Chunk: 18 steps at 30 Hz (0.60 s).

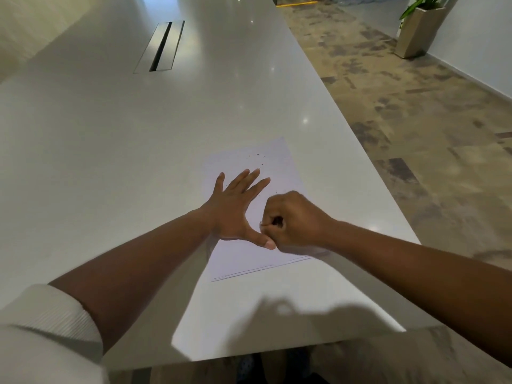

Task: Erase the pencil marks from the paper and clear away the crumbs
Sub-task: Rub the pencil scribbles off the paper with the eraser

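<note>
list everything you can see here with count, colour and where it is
paper: one sheet or thin stack, white, near the table's right edge
crumbs: a few dark specks, on the far part of the paper
table: one, pale grey, fills most of the view
cable slot: one, metal with a dark gap, set in the far tabletop
planter: one, beige with a green plant, on the floor at top right
floor: mottled brown and tan, right of the table
left hand: flat, fingers spread, pressing on the paper
right hand: fist curled over the paper; any eraser is hidden
</note>
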### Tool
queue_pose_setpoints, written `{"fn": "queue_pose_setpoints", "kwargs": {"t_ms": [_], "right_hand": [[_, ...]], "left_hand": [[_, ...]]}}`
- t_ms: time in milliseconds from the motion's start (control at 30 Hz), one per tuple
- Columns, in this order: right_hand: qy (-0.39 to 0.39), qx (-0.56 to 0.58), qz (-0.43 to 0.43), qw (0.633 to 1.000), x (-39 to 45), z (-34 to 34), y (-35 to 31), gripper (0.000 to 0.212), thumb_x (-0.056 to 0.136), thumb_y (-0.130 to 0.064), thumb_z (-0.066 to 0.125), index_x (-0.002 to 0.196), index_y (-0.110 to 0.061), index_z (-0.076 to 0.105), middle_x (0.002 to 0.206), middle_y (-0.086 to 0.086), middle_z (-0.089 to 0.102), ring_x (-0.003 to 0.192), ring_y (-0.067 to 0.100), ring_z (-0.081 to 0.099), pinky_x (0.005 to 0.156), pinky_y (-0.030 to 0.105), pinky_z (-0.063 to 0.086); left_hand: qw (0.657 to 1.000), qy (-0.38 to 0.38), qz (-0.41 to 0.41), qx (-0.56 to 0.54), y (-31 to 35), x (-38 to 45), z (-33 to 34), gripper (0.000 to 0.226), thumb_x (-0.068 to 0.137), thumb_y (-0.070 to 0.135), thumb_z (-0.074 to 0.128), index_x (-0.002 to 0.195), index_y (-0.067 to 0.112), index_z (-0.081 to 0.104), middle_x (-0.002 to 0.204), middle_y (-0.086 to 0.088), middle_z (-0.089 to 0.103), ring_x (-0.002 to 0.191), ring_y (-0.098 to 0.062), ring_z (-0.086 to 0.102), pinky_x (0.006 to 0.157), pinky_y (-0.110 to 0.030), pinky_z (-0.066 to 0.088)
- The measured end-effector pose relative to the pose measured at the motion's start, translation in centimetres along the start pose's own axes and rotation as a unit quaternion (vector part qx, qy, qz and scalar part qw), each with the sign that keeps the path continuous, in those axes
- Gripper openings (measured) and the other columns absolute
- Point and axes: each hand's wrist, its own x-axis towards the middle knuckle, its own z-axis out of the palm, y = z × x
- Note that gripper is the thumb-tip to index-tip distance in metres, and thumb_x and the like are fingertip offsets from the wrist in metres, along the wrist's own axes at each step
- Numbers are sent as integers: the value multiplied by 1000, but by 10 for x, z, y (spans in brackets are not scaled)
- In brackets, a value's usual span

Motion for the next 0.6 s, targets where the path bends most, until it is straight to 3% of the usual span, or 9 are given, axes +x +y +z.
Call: {"fn": "queue_pose_setpoints", "kwargs": {"t_ms": [67,167,267,367,500,600], "right_hand": [[-20,-1,-8,1000,-1,0,3,17,79,-20,65,65,-13,69,69,-4,64,65,11,58,64,22,43],[70,-24,28,997,17,-12,28,19,78,-20,65,62,-8,66,64,1,63,61,19,58,60,34,49],[117,-30,71,990,30,-22,45,15,76,-12,73,64,-6,69,66,5,66,61,22,61,60,35,51],[96,-11,41,995,17,-12,25,15,75,-13,70,61,-7,66,64,2,64,60,18,59,59,33,48],[-22,-6,-14,1000,-6,1,2,19,81,-19,64,64,-12,68,68,-3,64,64,12,57,62,17,39],[36,-24,5,999,9,-6,21,20,78,-21,63,61,-11,65,64,-2,62,61,16,57,60,31,47]], "left_hand": [[1000,2,0,0,0,0,1,148,44,108,46,160,40,-14,168,12,-25,152,-8,-30,121,-61,-17],[1000,-4,-3,5,0,0,0,148,44,109,45,160,40,-16,168,12,-26,152,-8,-30,121,-61,-17],[1000,-5,-4,9,0,-1,0,148,45,109,45,160,40,-17,168,12,-26,151,-8,-31,121,-61,-16],[1000,-6,-2,4,0,0,0,148,44,109,45,160,40,-17,168,12,-27,151,-7,-31,121,-60,-17],[1000,-2,2,4,0,0,0,148,44,108,46,160,40,-16,168,12,-26,152,-8,-30,120,-61,-18],[1000,-5,1,3,-1,1,0,149,44,109,46,160,40,-17,168,12,-27,151,-8,-31,120,-61,-17]]}}
